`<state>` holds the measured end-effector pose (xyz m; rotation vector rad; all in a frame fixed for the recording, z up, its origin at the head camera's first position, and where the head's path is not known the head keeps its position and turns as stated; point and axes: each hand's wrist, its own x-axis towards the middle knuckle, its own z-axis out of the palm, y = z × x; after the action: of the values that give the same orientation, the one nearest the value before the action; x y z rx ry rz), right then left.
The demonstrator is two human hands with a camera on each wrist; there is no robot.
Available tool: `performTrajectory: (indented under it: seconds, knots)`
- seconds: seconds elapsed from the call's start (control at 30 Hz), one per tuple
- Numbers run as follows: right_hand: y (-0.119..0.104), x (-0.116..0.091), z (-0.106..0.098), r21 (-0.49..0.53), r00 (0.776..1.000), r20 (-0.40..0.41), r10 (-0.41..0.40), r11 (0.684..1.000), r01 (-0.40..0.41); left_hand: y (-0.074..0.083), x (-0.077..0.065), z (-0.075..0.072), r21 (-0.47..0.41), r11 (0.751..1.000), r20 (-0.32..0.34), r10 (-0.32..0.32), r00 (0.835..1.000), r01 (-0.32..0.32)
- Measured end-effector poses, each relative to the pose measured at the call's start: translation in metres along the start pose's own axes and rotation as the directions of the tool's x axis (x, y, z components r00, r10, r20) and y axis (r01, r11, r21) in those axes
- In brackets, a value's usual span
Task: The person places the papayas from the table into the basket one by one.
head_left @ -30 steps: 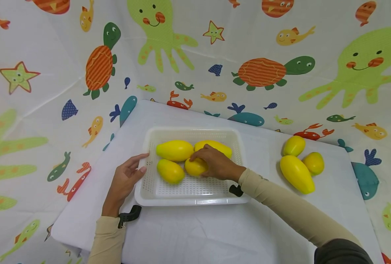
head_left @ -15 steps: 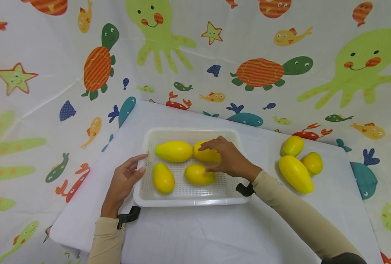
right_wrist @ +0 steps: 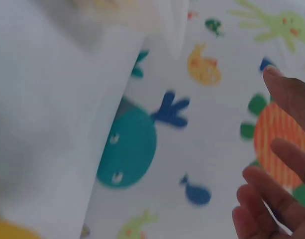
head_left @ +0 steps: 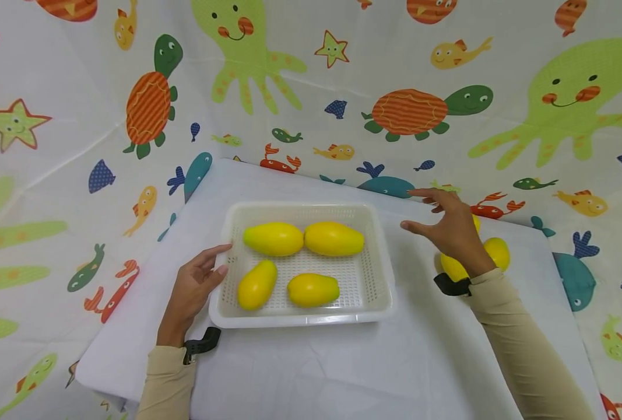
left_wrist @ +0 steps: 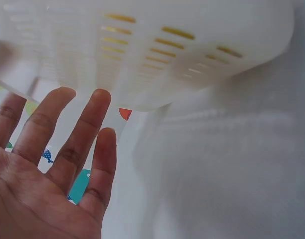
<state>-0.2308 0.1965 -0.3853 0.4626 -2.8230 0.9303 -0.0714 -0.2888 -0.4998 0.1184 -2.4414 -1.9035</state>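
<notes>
In the head view, a white perforated plastic basket (head_left: 300,321) holds yellow fruits that look like papayas or mangoes. Two longer ones, a left (head_left: 274,239) and a right (head_left: 334,239), lie end to end at the back. Two smaller ones, a tilted one (head_left: 257,286) and a level one (head_left: 313,290), lie apart in front. My left hand (head_left: 192,289) has its fingertips at the basket's left rim, fingers extended beside the wall (left_wrist: 157,55) in the left wrist view. My right hand (head_left: 452,230) is empty, thumb and fingers spread, in front of three more yellow fruits in the head view.
Right of the basket, those fruits show partly behind my hand and wrist: a rounded one (head_left: 496,255), a larger one (head_left: 452,267) and one at the back (head_left: 476,223). A white cloth covers the table (head_left: 300,367). A curtain with sea animals (head_left: 290,76) hangs behind.
My right hand has let go of a small front fruit and moved right, out of the basket. The two front fruits now lie farther forward and apart. My left hand stays at the rim.
</notes>
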Motion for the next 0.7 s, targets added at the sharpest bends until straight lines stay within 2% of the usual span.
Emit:
performTrajectory:
  seconds: [0.13,0.2,0.3,0.43,0.57,0.7]
  knots:
    - [0.032,0.0,-0.019,-0.042,0.983,-0.033,0.178,0.983,-0.18,0.001,0.0,0.0,0.007,1.0,-0.002,-0.008,1.0,0.008]
    - [0.048,0.0,-0.026,-0.06,0.966,-0.04,0.255,0.964,-0.257,0.005,-0.001,0.001,0.004,1.0,0.002,-0.016,1.0,0.016]
    - [0.071,0.001,-0.033,-0.078,0.928,-0.018,0.371,0.925,-0.372,0.006,-0.001,0.001,0.0,1.0,0.001,-0.025,1.0,0.025]
    - [0.096,0.002,-0.035,-0.12,0.88,0.042,0.474,0.876,-0.466,0.002,-0.001,0.001,-0.003,1.0,-0.002,-0.028,1.0,0.028]
    - [0.113,0.002,-0.035,-0.163,0.844,0.114,0.525,0.848,-0.505,0.002,-0.002,0.001,-0.005,1.0,-0.004,-0.022,1.0,0.022]
    - [0.123,0.004,-0.031,-0.187,0.811,0.152,0.564,0.823,-0.537,0.003,-0.001,0.001,0.002,1.0,-0.007,-0.014,1.0,0.014]
